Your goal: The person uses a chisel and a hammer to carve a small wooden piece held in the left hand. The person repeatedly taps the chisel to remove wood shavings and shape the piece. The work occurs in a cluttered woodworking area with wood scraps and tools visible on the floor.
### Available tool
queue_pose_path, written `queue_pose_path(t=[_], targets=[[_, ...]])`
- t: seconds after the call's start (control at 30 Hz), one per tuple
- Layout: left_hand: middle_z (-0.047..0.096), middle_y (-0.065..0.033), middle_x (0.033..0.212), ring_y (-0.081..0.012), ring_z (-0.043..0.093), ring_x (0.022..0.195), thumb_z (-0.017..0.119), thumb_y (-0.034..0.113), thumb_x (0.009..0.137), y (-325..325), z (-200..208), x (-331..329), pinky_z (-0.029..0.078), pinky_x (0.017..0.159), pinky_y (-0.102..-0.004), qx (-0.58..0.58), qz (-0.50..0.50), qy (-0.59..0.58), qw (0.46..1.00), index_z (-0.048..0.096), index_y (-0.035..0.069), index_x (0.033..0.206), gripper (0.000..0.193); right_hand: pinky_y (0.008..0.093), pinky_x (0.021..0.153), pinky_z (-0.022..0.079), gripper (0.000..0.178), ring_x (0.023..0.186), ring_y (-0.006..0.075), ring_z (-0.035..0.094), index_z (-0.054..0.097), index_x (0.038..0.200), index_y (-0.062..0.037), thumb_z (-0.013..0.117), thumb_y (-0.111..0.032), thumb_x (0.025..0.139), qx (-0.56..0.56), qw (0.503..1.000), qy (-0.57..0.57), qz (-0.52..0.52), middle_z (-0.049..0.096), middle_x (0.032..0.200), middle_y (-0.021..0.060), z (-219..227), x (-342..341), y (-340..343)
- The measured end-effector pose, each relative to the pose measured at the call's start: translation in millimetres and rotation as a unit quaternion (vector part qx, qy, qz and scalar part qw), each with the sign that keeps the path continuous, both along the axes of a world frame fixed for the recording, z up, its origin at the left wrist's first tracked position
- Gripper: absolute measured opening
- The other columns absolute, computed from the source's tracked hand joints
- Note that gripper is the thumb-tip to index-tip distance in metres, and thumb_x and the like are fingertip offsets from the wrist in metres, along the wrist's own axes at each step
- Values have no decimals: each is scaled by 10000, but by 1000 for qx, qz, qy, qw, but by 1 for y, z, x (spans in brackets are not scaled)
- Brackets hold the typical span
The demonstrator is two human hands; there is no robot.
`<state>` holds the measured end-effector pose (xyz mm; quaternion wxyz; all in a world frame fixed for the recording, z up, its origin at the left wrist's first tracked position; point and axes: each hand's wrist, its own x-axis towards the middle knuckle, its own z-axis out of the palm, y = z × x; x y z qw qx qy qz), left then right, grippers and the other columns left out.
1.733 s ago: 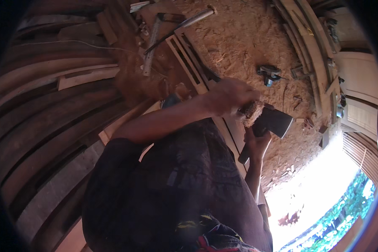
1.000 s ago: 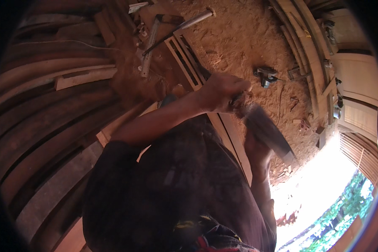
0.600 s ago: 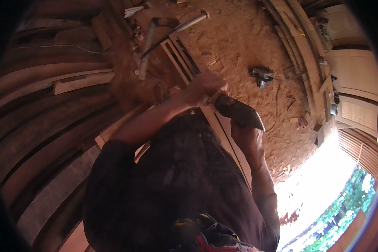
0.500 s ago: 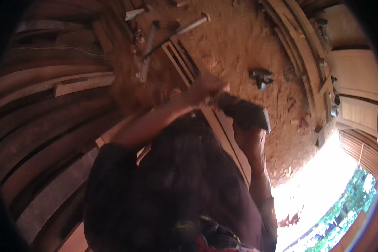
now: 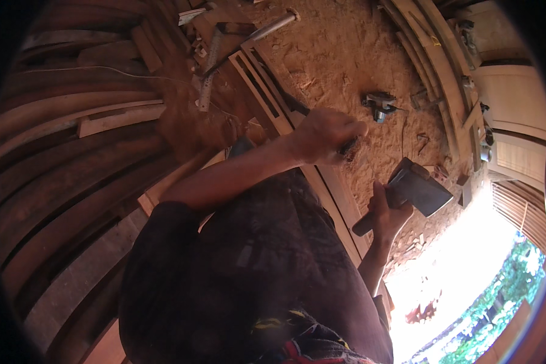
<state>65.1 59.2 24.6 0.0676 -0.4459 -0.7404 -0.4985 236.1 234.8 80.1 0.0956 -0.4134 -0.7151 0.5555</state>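
My left hand (image 5: 327,134) is closed above a long slotted wooden piece (image 5: 327,188). From its fist pokes the dark end of a tool handle (image 5: 348,145); the rest of that tool is hidden. My right hand (image 5: 389,213) grips a dark mallet (image 5: 421,187) by its handle, to the right of the wood. The mallet's blocky head points up and right, apart from my left hand. Narrow slots run along the far part of the wooden piece, which passes beneath my left hand and beside my dark-clothed lap.
A dark power tool (image 5: 379,106) lies on the sandy brown floor (image 5: 340,54). A metal bar (image 5: 276,26) and a pale flat strip (image 5: 210,76) lie at the far left. Stacked boards (image 5: 103,121) fill the left; more planks (image 5: 428,60) line the right.
The mallet in my right hand has swung away from my left hand, right and toward me. My left hand has moved slightly right and nearer, still closed.
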Motion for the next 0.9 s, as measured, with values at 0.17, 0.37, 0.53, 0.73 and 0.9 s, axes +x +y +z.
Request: queue_pose_path(t=[0.17,0.37,0.53,0.73,0.9], targets=[[681,-92,837,-327,712,776,843,272,804,0,3,-4,529,626,-431,25,6,-34,999,629,104,1008,340,262,531,461,215,581,116,606,699,956,38,845,-87,859,32,997,4,66,672,722,59,-3,-3,2],[674,-107,828,-335,702,749,852,265,789,-4,3,-7,525,612,-432,21,45,-40,998,629,102,1009,353,318,649,533,263,649,172,653,700,994,16,856,-140,852,263,958,100,57,712,815,85,19,-37,8],[615,-96,782,-348,665,730,848,249,784,-11,-6,-12,486,603,-445,15,25,-41,999,608,113,971,333,348,688,575,99,847,245,749,710,915,-20,710,-119,927,284,889,91,348,722,852,149,12,-48,-10],[586,-91,791,-357,644,749,823,209,785,-15,-22,-7,460,619,-454,35,26,-45,998,591,119,928,287,362,612,542,49,717,238,698,686,883,-46,730,-60,865,339,863,159,339,677,790,98,30,-52,-15],[615,-105,790,-338,667,722,854,258,742,-20,-37,-9,491,606,-466,11,-8,-3,1000,621,97,1034,407,406,659,552,149,763,272,712,704,973,-57,708,-10,831,281,885,31,371,682,805,134,-5,-44,-20]])
